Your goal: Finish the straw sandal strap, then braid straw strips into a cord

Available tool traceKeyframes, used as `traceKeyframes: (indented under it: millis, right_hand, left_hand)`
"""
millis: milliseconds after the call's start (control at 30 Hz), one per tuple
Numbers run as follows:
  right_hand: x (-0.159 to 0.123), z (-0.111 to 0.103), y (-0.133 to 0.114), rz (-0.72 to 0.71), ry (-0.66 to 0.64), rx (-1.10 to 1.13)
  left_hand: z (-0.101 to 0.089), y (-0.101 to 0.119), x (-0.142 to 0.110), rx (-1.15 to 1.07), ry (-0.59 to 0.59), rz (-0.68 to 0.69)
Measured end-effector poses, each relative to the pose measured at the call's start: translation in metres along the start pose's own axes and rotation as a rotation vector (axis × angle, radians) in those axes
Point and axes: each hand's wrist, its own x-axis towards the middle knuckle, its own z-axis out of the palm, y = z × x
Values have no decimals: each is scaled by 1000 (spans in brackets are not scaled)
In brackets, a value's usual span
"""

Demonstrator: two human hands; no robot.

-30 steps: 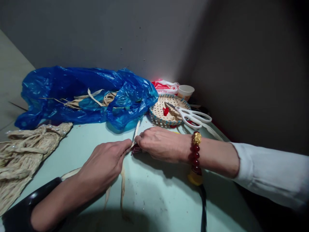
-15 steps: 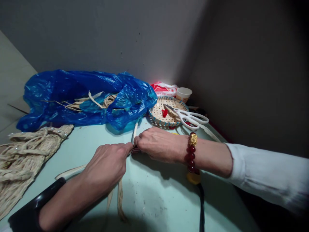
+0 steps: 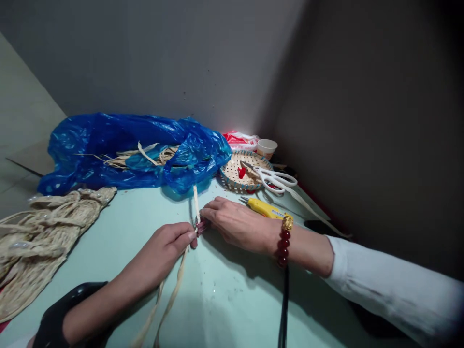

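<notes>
My left hand point(image 3: 167, 249) is closed, thumb and forefinger pinching a pale straw strip point(image 3: 180, 273) against one end of a small dark red bundle point(image 3: 201, 227). Opposite it, my right hand point(image 3: 235, 223) has its fingers closed on the bundle's other end, covering most of it. One length of the strip stands up beyond the fingertips, while other lengths hang toward me from under my left hand. Just behind my right hand lies a yellow tool point(image 3: 266, 208) with a pointed metal tip.
A blue plastic bag point(image 3: 79, 140) with straw strips lies at the back. White-handled scissors point(image 3: 279, 179) rest across a woven basket point(image 3: 230, 181), near a paper cup point(image 3: 267, 147) and a red-white packet point(image 3: 241, 141). Braided straw work point(image 3: 47, 246) lies left. A black cord point(image 3: 284, 309) runs toward me.
My left hand has turned and dropped slightly, showing its thumb. My right hand's fingers have loosened a little and more of the bundle shows. The view has shifted, uncovering the yellow tool.
</notes>
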Motion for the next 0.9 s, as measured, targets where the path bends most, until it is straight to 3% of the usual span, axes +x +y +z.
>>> traceKeyframes:
  millis: [67, 200, 333, 433, 567, 900]
  right_hand:
    - [-10, 2, -5, 53, 77, 26]
    - [-32, 6, -22, 332, 323, 169]
    - [-48, 12, -53, 525, 344, 497]
    - [-48, 19, -73, 545, 378, 824]
    - [-41, 30, -81, 554, 395, 1029]
    - [-40, 35, -76, 636, 454, 942]
  left_hand:
    - [4, 0, -3, -139, -23, -33]
    - [12, -7, -3, -400, -100, -93]
    - [18, -11, -2, -629, -194, -124]
    - [23, -4, -9, -755, -214, -99]
    - [29, 7, -20, -822, -232, -40]
    - [38, 0, -19, -677, -162, -54]
